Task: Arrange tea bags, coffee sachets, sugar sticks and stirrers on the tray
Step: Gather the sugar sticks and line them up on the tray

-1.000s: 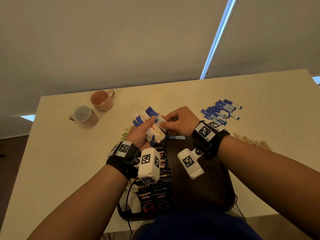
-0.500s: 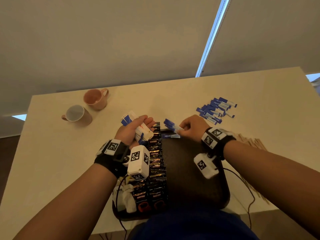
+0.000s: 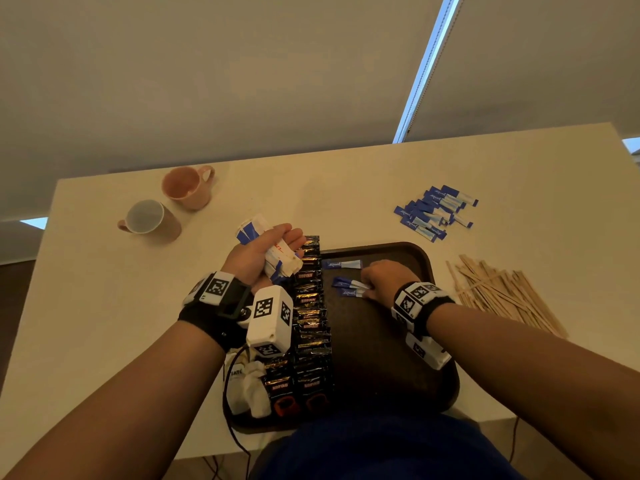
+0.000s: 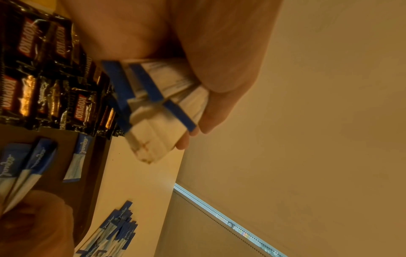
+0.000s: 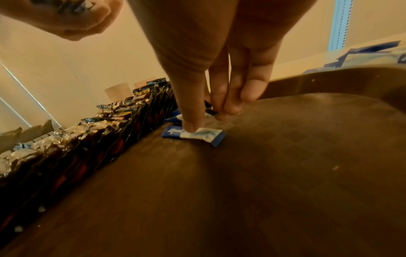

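pressing two sugar sticks [image 3: 348,287] onto the tray [image 3: 408,252] beside the coffee row [image 3: 310,306], right hand [image 3: 382,277] pinches them, long axes crosswise; left hand [image 3: 266,252] clutches the bundle [image 3: 277,252].

The table [image 3: 104,306] bears tray [image 3: 424,258], two mugs [image 3: 152,220], sugar sticks [image 3: 436,211], stirrers [image 3: 502,292].

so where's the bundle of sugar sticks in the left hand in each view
Head: bundle of sugar sticks left of centre, gripped in the left hand above the tray's far left corner.
Left wrist: upper centre, under the fingers.
Right wrist: top left corner, barely showing.
Shared landmark: the row of Kopiko coffee sachets along the tray's left side.
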